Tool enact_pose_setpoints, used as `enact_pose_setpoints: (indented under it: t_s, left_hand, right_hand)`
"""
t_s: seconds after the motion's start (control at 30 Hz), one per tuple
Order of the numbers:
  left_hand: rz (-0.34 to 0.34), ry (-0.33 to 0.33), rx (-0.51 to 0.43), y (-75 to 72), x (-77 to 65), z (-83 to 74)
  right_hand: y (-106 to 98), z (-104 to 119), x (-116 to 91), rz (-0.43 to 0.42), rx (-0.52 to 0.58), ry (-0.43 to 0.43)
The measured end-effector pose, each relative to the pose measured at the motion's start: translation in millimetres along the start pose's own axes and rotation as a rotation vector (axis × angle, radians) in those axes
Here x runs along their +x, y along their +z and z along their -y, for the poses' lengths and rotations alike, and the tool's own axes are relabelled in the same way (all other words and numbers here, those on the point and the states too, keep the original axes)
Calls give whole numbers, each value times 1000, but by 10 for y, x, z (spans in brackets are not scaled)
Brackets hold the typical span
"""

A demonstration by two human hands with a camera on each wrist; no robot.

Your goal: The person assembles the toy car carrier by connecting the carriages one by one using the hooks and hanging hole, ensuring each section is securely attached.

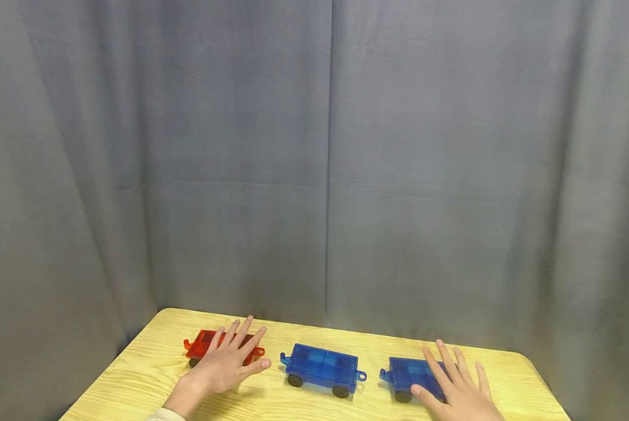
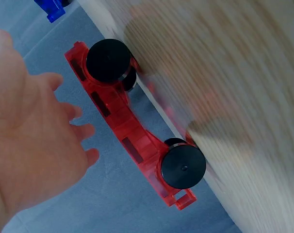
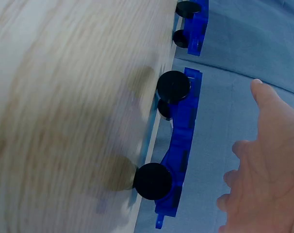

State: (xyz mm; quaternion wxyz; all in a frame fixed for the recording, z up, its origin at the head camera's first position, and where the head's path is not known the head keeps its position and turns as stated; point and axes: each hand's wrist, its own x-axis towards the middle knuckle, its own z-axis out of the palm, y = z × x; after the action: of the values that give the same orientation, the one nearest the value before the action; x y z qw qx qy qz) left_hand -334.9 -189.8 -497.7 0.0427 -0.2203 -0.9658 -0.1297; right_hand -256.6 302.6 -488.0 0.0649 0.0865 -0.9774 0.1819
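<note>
Three toy wagons with black wheels stand in a row on a wooden table. At the left is a translucent red wagon, partly hidden behind my left hand. That hand hovers with fingers spread, and the left wrist view shows a gap between it and the red wagon. A blue wagon stands in the middle, untouched. Over the right-hand blue wagon my right hand is held with its fingers apart; in the right wrist view it is clear of that blue wagon.
The light wood table has rounded far corners. Grey curtains hang behind it and along both sides. Each wagon has a hook at its left end; a ring shows at the right end of the red and middle wagons.
</note>
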Motion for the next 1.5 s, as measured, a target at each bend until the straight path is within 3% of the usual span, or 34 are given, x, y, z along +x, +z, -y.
enact_pose_setpoints:
  t_s: [0.3,0.57,0.8,1.13,1.37,1.5]
  left_hand:
    - [-14,4,-46,-90,-18,51]
    - [28,102,-152,-133,5,349]
    - [77,59,-151,-143,-7,560]
    - [107,112,-145,-162,95,540]
    - [72,151,-119,-149,183,509]
    - [43,173,-119,-119,155,514]
  right_hand:
    - [-18,105,26,-42,0,-39]
    - [-8,280,174,-81,13,-79]
    - [60,497,452,-139,68,-199]
    - [263,753,578,-40,252,-206]
    - [351,876,634,17,209,-304]
    - [389,941,672,108,220,-341]
